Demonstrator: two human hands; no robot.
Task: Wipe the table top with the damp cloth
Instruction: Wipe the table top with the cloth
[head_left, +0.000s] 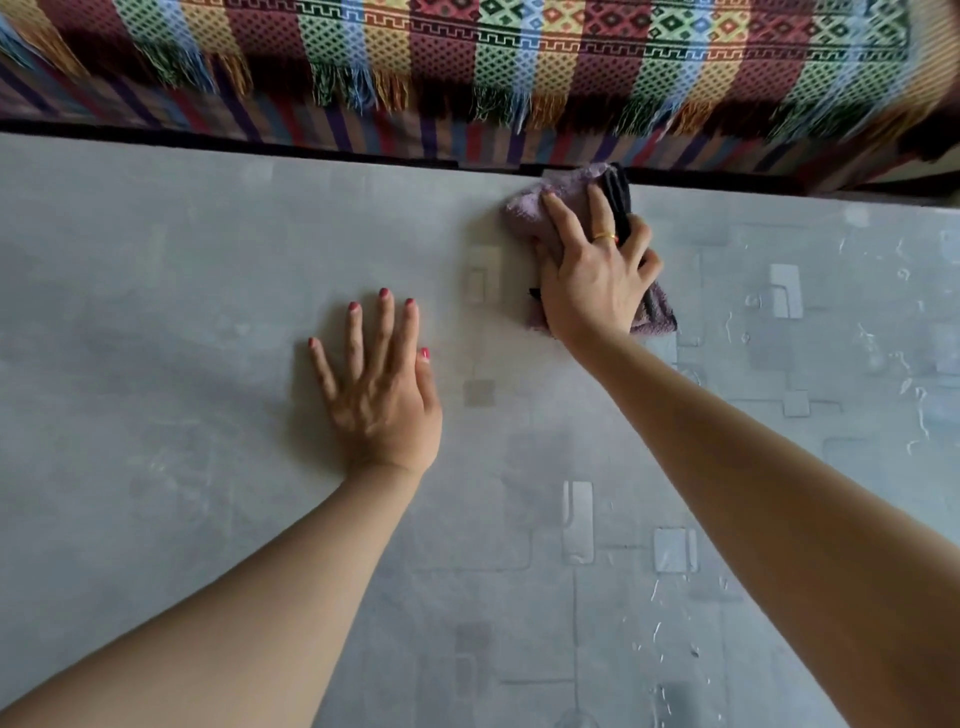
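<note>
Grey bench (156, 312), mid-wipe probably: right fingers (563, 218) spread pressing cloth (522, 210) beneath them, left fingers (385, 332) splayed flat; keep pressure, sweep on.

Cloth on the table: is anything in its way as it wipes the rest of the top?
Only the left hand, lying flat on the table left of the cloth. The right hand presses the cloth at the far edge; nothing else visible blocks it.

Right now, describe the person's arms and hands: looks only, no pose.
The left arm and right arm are bare, with no sleeve, watch or bracelet in view. The left hand has nails polished pink-red. The right hand wears a thin gold ring on one finger.
</note>
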